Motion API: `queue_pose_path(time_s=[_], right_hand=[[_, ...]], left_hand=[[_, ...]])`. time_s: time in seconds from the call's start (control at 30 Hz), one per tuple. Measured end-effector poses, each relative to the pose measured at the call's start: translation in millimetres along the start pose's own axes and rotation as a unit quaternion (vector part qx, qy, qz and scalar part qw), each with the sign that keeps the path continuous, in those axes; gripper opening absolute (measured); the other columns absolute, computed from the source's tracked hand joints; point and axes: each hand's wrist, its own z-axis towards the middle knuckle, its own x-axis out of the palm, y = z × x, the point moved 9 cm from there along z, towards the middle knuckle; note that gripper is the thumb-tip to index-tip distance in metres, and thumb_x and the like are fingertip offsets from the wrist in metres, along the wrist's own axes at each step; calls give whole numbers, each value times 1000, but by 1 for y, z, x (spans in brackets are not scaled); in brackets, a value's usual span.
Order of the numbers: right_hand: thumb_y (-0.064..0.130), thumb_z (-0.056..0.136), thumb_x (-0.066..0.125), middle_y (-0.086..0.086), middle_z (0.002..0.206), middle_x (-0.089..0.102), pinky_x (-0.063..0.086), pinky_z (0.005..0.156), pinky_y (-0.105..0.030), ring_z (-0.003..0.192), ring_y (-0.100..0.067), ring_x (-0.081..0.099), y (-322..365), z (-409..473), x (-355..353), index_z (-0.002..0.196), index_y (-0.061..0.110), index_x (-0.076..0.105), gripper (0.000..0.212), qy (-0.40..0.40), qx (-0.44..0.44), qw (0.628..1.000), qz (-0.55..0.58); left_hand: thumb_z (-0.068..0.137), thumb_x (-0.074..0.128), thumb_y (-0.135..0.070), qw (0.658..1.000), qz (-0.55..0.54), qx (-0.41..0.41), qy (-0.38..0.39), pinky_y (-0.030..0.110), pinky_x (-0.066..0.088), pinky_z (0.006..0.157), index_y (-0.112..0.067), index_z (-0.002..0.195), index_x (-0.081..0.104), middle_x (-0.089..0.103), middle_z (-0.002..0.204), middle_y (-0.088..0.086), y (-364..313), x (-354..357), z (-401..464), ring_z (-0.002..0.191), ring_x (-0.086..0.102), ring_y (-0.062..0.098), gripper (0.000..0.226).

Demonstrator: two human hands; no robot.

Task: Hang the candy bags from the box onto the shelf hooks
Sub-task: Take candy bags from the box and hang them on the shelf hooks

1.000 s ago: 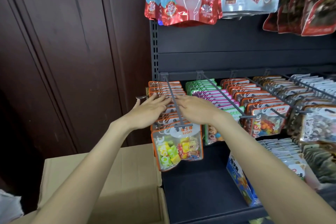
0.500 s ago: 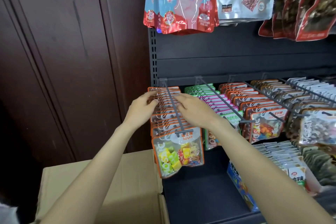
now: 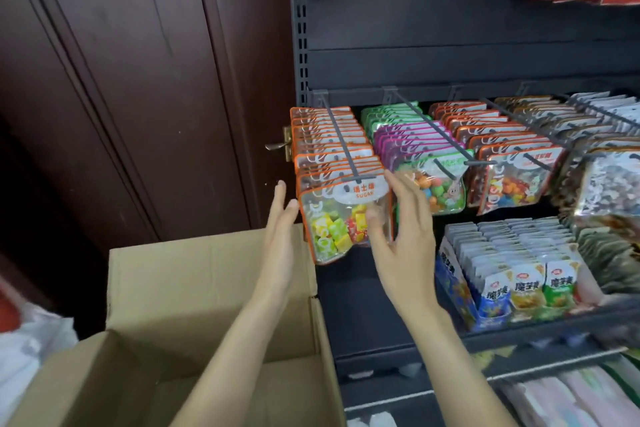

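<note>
From the head camera, the orange-edged candy bags (image 3: 337, 163) fill the leftmost shelf hook (image 3: 341, 146). The left hand (image 3: 280, 236), fingers straight, holds nothing beside the front bag; the right hand (image 3: 403, 236), spread loosely, seems to touch that bag's other edge. The row looks squared up. Next, I'd guess, comes reaching below the hook into the cardboard box (image 3: 194, 288), whose contents stay hidden.

Open hands flank the front candy bag

Left hand (image 3: 281, 236) at its nine o'clock, right hand (image 3: 405, 236) at three, fingers straight; cardboard box (image 3: 207, 274) at seven o'clock below.
</note>
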Motion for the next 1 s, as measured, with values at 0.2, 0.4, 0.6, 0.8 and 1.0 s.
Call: queue_pose_path(time_s=[0.2, 0.4, 0.6, 0.8, 1.0], right_hand=[[29, 84, 74, 7, 152, 29, 32, 93, 1, 137, -2, 31, -24, -15, 29, 151, 25, 19, 87, 95, 106, 981, 130], [25, 79, 79, 9, 150, 35, 46, 105, -37, 135, -6, 40, -29, -16, 42, 144, 46, 16, 92, 104, 131, 962, 215], [19, 80, 78, 12, 149, 33, 46, 98, -16, 135, -3, 38, -30, -15, 44, 141, 43, 14, 92, 81, 134, 965, 212], [13, 80, 77, 9, 148, 33, 45, 92, -8, 134, -6, 39, -30, -14, 51, 141, 39, 16, 91, 70, 142, 958, 240], [3, 78, 77, 28, 135, 32, 42, 87, -4, 121, 19, 38, -29, -21, 41, 134, 40, 22, 87, 53, 124, 960, 245]], left_hand=[[100, 45, -20, 998, -42, -10, 45, 11, 49, 78, -30, 151, 24, 52, 137, -11, 1, 25, -4, 110, 59, -3, 56], [98, 50, -22, 999, -17, 3, 40, 17, 52, 81, -42, 146, 25, 57, 128, -16, -9, 25, -5, 110, 62, 1, 58], [98, 51, -29, 999, 28, -4, 36, 20, 52, 87, -51, 138, 23, 53, 136, -12, -6, 27, -2, 117, 58, 7, 53], [96, 54, -32, 998, 53, 3, 38, 34, 47, 102, -45, 149, 16, 54, 137, -12, -8, 22, 7, 117, 58, 7, 67], [95, 57, -18, 998, 37, 9, 41, 18, 53, 83, -43, 145, 24, 56, 129, -16, -1, 19, 1, 114, 59, 4, 65]])
